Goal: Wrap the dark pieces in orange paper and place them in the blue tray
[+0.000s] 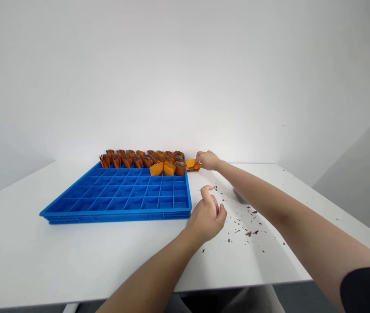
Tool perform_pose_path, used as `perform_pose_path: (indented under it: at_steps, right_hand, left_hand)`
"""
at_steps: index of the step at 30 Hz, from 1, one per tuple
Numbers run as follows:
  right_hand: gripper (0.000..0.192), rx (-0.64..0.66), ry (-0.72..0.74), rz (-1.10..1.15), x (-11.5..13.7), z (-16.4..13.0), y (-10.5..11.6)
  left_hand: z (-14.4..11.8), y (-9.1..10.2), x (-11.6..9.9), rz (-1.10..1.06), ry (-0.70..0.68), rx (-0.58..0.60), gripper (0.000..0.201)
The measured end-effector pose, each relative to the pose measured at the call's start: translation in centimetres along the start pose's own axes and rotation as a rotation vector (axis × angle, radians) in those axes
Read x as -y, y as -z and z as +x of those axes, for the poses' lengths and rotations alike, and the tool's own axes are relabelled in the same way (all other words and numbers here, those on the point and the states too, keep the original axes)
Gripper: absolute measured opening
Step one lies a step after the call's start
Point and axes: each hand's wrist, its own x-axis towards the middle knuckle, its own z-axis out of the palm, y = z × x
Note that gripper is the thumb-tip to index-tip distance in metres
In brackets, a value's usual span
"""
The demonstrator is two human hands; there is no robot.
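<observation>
My left hand [207, 217] is over the table by the tray's near right corner. Its fingers are loosely curled and apart, with nothing in them. At the back, my right hand [208, 160] has its fingers closed at the right end of a small pile of flat orange paper packets [192, 164], beside the tray's far right corner; the fingertips are partly hidden. The blue compartment tray [120, 214] has orange packets [127, 161] standing upright in its back rows. At the right of the third row, two packets [169, 168] show plain orange faces.
Dark brown flakes [249, 234] are scattered over the white table [113, 261] to the right. A grey object [239, 196] is partly hidden behind my right forearm. A white wall [185, 78] stands behind the table, whose front edge is close to my lap.
</observation>
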Motion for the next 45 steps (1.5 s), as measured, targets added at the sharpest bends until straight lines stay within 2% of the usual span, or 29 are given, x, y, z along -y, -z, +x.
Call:
perform_pose_path:
  at_steps: [3,6,9,12,14,16,18,20,21,22,24,26,31,35,38,41,43,45]
  right_hand:
    - [0.023,-0.066,-0.015,0.004,-0.5,-1.0,1.2]
    - [0.023,-0.22,-0.057,0.082,-1.3,-3.2,2.6]
    - [0.02,-0.425,-0.069,0.3,-1.6,-6.9,3.5]
    - [0.029,-0.501,-0.037,0.559,-1.0,-11.8,3.7]
    - [0.032,-0.466,-0.041,0.784,-0.1,-15.2,3.6]
    - [0.031,-0.363,-0.017,1.015,0.7,-18.1,3.4]
    - [0.03,-0.287,-0.007,1.184,1.4,-20.2,3.1]
    - [0.028,-0.229,0.017,1.289,1.9,-21.3,2.6]
    - [0.027,-0.205,0.037,1.327,2.1,-21.6,2.4]
    - [0.026,-0.18,0.061,1.358,2.3,-21.8,2.0]
    - [0.025,-0.139,0.105,1.4,2.4,-21.8,1.2]
    - [0.026,-0.116,0.132,1.414,2.5,-21.8,0.5]
    - [0.031,-0.142,0.131,1.36,2.5,-22.1,-0.1]
    - [0.028,-0.212,0.164,1.219,1.9,-22.8,0.7]
    - [0.024,-0.181,0.146,1.137,0.5,-23.5,1.8]
    - [0.024,-0.236,-0.097,1.0,-1.8,-24.1,2.4]
    - [0.025,-0.337,-0.325,0.821,-3.5,-24.3,2.3]
    - [0.024,-0.356,-0.486,0.631,-4.9,-24.5,1.8]
  left_hand:
    - [0.1,0.0,0.1,0.007,-0.014,-0.011,0.054]
    - [0.2,0.0,0.2,0.015,-0.05,-0.017,0.051]
    - [0.4,0.0,0.2,0.025,-0.122,-0.055,0.048]
    - [0.6,0.1,0.3,0.063,-0.199,-0.185,0.044]
    - [0.7,0.1,0.3,0.114,-0.232,-0.309,0.041]
    - [0.8,0.2,0.2,0.154,-0.245,-0.412,0.042]
    - [0.9,0.3,0.0,0.158,-0.24,-0.459,0.054]
    - [1.0,0.6,-0.3,0.134,-0.229,-0.453,0.069]
    - [1.0,0.8,-0.5,0.123,-0.234,-0.43,0.07]
    - [1.1,0.9,-0.7,0.117,-0.253,-0.396,0.064]
    - [1.3,1.3,-1.0,0.122,-0.331,-0.312,0.034]
    - [1.5,1.5,-1.2,0.11,-0.411,-0.233,0.01]
    - [1.8,1.6,-1.2,0.019,-0.402,-0.099,0.013]
    - [2.0,1.5,-1.0,0.0,-0.35,-0.057,0.016]
    - [2.2,1.6,-0.8,-0.009,-0.335,-0.037,0.017]
    - [2.3,1.8,-0.3,-0.016,-0.365,-0.05,0.016]
    - [2.3,1.8,0.1,-0.017,-0.373,-0.089,0.013]
    - [2.3,1.8,0.3,-0.004,-0.377,-0.138,0.012]
